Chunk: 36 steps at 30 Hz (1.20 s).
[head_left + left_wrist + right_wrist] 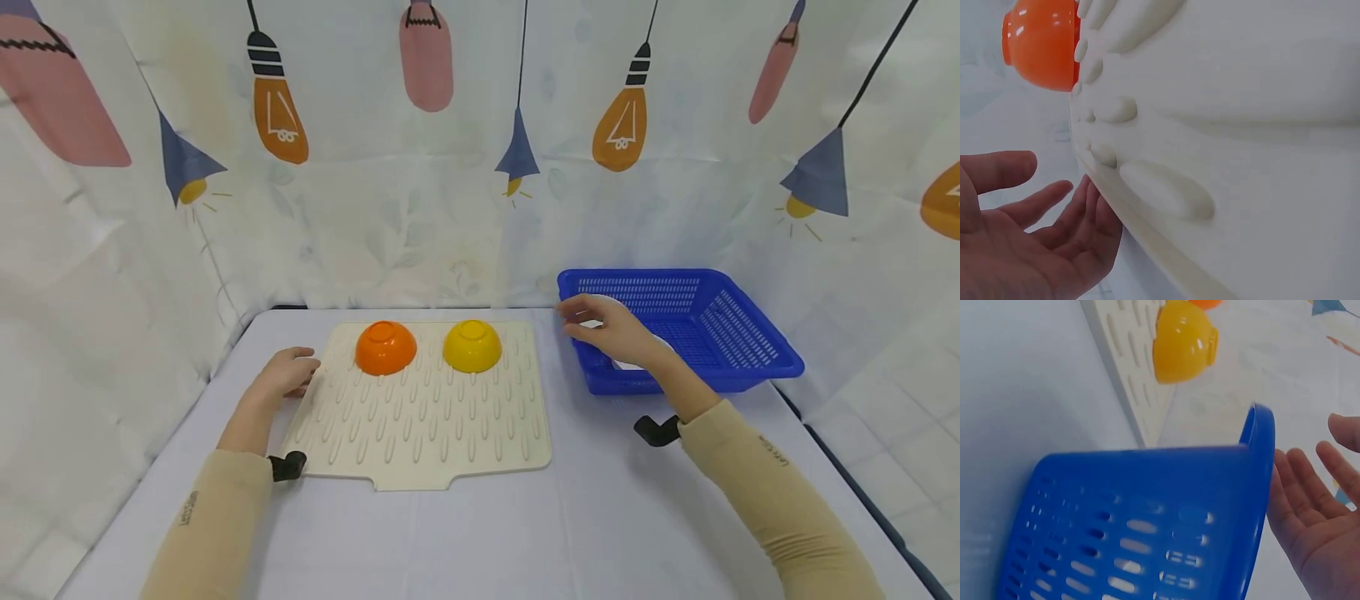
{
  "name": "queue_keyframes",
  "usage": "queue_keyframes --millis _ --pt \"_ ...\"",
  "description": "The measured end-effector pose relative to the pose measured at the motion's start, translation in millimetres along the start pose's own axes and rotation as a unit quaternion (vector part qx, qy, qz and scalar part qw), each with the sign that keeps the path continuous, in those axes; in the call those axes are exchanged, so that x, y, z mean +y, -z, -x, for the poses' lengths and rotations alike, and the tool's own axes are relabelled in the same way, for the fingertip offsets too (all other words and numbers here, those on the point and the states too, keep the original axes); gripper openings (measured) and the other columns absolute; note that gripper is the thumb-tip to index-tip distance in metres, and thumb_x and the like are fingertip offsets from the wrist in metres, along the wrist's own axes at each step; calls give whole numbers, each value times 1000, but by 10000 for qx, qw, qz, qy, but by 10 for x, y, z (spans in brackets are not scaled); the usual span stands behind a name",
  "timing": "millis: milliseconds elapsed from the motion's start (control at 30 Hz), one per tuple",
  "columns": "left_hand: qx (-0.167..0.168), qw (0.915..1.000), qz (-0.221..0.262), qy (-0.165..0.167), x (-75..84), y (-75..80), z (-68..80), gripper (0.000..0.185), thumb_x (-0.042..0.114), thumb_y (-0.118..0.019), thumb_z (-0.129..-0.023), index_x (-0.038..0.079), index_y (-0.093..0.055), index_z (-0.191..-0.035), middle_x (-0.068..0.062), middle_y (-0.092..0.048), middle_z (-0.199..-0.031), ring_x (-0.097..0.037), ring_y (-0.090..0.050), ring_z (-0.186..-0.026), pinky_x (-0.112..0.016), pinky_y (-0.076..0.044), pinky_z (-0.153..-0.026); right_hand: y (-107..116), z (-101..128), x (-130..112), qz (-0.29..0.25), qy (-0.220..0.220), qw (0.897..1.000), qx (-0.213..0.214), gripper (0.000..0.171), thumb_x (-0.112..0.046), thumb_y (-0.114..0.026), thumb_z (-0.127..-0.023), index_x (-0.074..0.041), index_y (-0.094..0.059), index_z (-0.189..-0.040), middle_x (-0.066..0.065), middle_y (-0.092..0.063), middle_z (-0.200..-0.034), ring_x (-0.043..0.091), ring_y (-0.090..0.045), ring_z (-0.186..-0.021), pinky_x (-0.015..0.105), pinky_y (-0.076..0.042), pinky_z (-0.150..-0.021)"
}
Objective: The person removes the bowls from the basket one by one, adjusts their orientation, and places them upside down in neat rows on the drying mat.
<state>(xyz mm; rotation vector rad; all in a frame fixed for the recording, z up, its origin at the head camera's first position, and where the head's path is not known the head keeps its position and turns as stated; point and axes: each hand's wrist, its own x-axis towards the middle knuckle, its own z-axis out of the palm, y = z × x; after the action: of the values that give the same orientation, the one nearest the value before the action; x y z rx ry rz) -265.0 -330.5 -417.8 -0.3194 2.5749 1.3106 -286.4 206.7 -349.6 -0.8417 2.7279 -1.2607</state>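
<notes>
A cream draining mat (pixel 442 433) with raised ridges lies on the table. Upside down near its back edge sit an orange bowl (pixel 385 348) and a yellow bowl (pixel 472 347). My left hand (pixel 287 372) is at the mat's left edge; in the left wrist view its loosely bent fingers (pixel 1079 231) lie against that edge and hold nothing. Above the near-left rim of a blue plastic basket (pixel 750 333) hovers my right hand (pixel 611 329), its fingers relaxed and nothing held. White dishware (pixel 624 365) shows partly inside the basket, mostly hidden by that hand.
A white cloth covers the table (pixel 487 542). Behind it hangs a pale curtain (pixel 450 233) printed with lamps and bulbs. The basket stands at the back right, near the table's right edge.
</notes>
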Motion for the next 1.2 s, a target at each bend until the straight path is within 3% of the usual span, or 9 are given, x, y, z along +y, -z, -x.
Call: queue_keyframes --millis 200,400,500,733,1033,1200 --pt "-215 9996 173 -52 -57 54 -43 57 8 -39 -103 -17 -27 -152 -37 -39 -149 -41 -53 -124 -31 -57 -82 152 40 90 -387 -354 9986 27 43 -20 -66 -102 -3 -57 -140 15 -60 -136 31 -57 -125 50 -53 -99" --pt "-350 9992 26 -211 -104 89 -93 59 -5 -48 -92 -19 -35 -147 -37 -43 -147 -19 -62 -96 -28 -57 -74 241 71 207 -463 -535 9974 164 45 -25 -64 -104 -5 -54 -143 18 -58 -138 31 -57 -126 49 -54 -98" --pt "-390 9989 -1 -244 -115 90 -113 62 -9 -49 -85 -20 -37 -145 -36 -49 -142 -14 -61 -88 -28 -57 -71 299 97 234 -579 -569 9965 208 44 -23 -63 -105 -4 -52 -144 19 -57 -138 33 -58 -126 43 -56 -96" --pt "-448 9986 -60 -271 -133 96 -141 62 -12 -51 -85 -20 -38 -144 -34 -52 -135 -18 -60 -91 -29 -57 -72 451 146 278 -723 -663 9947 320 46 -22 -61 -106 0 -48 -145 21 -56 -139 36 -58 -124 35 -57 -92" --pt "-309 9992 13 -235 -142 91 -152 62 -13 -54 -86 -18 -37 -146 -32 -51 -135 -21 -62 -94 -29 -56 -72 567 172 334 -853 -916 9918 239 52 -26 -59 -107 1 -44 -149 22 -53 -143 36 -56 -127 40 -55 -97" --pt "-298 9992 -12 -248 -146 93 -165 62 -13 -55 -86 -18 -38 -146 -32 -52 -136 -19 -62 -94 -28 -57 -72 615 181 362 -787 -1216 9893 160 52 -26 -58 -107 1 -43 -149 23 -51 -143 40 -52 -130 51 -49 -103"
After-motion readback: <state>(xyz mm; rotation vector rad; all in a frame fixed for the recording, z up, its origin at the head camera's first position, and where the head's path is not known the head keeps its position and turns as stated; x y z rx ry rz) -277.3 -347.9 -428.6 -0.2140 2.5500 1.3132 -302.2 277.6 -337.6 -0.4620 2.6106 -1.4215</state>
